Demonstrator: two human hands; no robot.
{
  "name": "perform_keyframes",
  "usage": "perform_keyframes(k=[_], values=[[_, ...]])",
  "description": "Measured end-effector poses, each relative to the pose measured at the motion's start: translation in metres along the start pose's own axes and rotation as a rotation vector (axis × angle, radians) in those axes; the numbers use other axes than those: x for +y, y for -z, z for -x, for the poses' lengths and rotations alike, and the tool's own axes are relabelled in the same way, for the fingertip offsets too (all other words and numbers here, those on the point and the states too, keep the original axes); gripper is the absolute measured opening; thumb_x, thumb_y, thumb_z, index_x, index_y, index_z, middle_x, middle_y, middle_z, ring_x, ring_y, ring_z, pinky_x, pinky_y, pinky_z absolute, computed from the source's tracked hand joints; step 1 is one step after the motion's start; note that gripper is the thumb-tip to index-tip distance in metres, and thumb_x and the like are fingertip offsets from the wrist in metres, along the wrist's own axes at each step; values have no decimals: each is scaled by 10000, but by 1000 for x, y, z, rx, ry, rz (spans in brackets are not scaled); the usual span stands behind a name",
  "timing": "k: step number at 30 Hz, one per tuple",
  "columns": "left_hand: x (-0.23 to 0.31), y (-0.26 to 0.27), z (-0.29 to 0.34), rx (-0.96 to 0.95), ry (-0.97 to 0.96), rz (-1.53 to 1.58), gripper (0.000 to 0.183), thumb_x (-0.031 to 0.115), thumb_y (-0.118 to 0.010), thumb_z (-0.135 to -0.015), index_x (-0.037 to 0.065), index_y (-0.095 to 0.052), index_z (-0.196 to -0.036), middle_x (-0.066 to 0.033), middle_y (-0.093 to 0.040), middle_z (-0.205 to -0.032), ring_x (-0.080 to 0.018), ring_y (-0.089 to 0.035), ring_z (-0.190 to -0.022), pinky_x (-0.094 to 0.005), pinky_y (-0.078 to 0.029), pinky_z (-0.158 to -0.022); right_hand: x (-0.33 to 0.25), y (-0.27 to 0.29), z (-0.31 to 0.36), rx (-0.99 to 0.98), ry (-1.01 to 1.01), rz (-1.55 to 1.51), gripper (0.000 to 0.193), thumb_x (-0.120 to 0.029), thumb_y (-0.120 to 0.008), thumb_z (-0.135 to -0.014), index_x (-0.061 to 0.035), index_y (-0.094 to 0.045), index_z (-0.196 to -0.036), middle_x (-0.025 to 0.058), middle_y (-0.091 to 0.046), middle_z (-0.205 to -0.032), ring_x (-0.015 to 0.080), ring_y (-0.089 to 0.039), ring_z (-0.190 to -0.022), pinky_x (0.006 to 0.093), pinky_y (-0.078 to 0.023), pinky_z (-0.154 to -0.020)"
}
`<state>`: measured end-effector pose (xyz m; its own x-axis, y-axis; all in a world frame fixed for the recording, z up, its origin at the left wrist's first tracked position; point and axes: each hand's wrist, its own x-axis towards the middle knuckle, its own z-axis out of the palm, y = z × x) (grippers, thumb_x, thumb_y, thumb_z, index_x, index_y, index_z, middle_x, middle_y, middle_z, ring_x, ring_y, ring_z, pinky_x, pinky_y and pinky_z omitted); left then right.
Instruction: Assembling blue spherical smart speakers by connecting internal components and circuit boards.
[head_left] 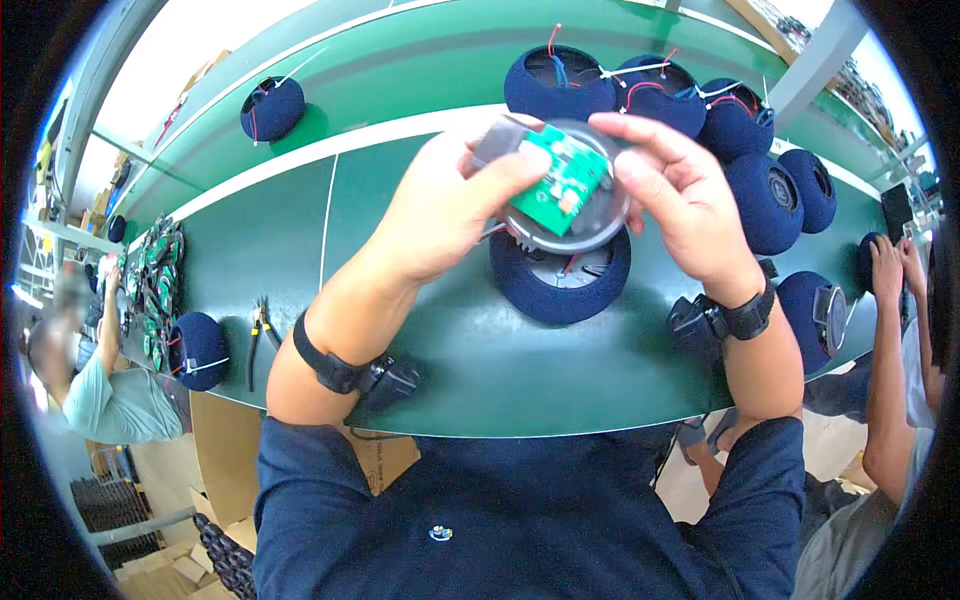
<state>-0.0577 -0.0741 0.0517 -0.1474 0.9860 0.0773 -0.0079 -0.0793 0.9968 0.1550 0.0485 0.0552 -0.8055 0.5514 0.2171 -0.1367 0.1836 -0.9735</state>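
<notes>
Thumb and fingers of the left hand (445, 190) pinch one green circuit board (570, 190), a dark block (500, 142) beside it. The right hand (690, 185) is half open, thumb and fingertips at the rim of one round clear disc (580, 241) behind the board; blur keeps me from telling whether it grips. Both pieces are up over the bench (480, 375), in front of one navy round housing (560, 303).

I'd judge the board light, stiff and fragile, best taken by its edges, clear of the components. The disc looks rigid, smooth and perhaps slippery, so I'd hold it by its rim. The housing's fabric cover should feel softer and give good purchase.

Farther out I count eight more such housings: three at the back right (655, 95), two beside the right hand (766, 203), one nearer the right edge (800, 315), one at the back left (272, 108), one on the left (198, 352). One pair of pliers (260, 335) lies near that last one, and a heap of parts (155, 290) beyond is too jumbled to count. Two co-workers sit by, one each side.
</notes>
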Motion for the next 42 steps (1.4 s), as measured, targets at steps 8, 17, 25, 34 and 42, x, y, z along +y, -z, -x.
perform_keyframes(k=[8, 17, 25, 34, 42], values=[[3, 2, 19, 427, -193, 151, 438, 223, -611, -1019, -4, -454, -1359, -102, -660, -1113, -140, -671, -900, -266, -537, -604, -1, 23, 1, 7, -34, 576, 296, -263, -720, -942, -15, -695, -1102, 5, -683, -897, 71, -596, -803, 239, -484, -706], [9, -12, 28, 461, -278, 184, 384, 216, -589, -1034, 0, -458, -1323, -101, -657, -1088, -142, -667, -857, -263, -529, -580, -11, 3, 10, -207, 131, 642, 235, -230, -756, -895, -11, -706, -966, 65, -664, -797, 134, -607, -699, 289, -476, -615], [6, -10, 25, 471, -255, 231, 375, 222, -571, -1046, 28, -462, -1348, -83, -667, -1086, -152, -678, -877, -280, -524, -577, -19, -24, 9, -175, 87, 328, 233, -204, -734, -916, -1, -707, -1028, 44, -685, -809, 114, -604, -695, 265, -478, -626], [-1, -11, 28, 477, -243, 221, 407, 209, -594, -1036, 40, -445, -1375, -89, -668, -1082, -148, -677, -855, -279, -519, -569, -14, -53, 1, -98, 191, 1019, 208, -203, -743, -822, -33, -726, -942, 133, -649, -946, 339, -655, -899, 442, -528, -797], [-8, -16, 26, 399, -242, 243, 369, 216, -620, -1025, 50, -464, -1316, -60, -657, -1047, -98, -645, -774, -237, -515, -550, -16, -46, -3, -191, 241, 1080, 125, -139, -689, -846, -57, -702, -940, 123, -664, -931, 347, -640, -917, 456, -521, -794]])
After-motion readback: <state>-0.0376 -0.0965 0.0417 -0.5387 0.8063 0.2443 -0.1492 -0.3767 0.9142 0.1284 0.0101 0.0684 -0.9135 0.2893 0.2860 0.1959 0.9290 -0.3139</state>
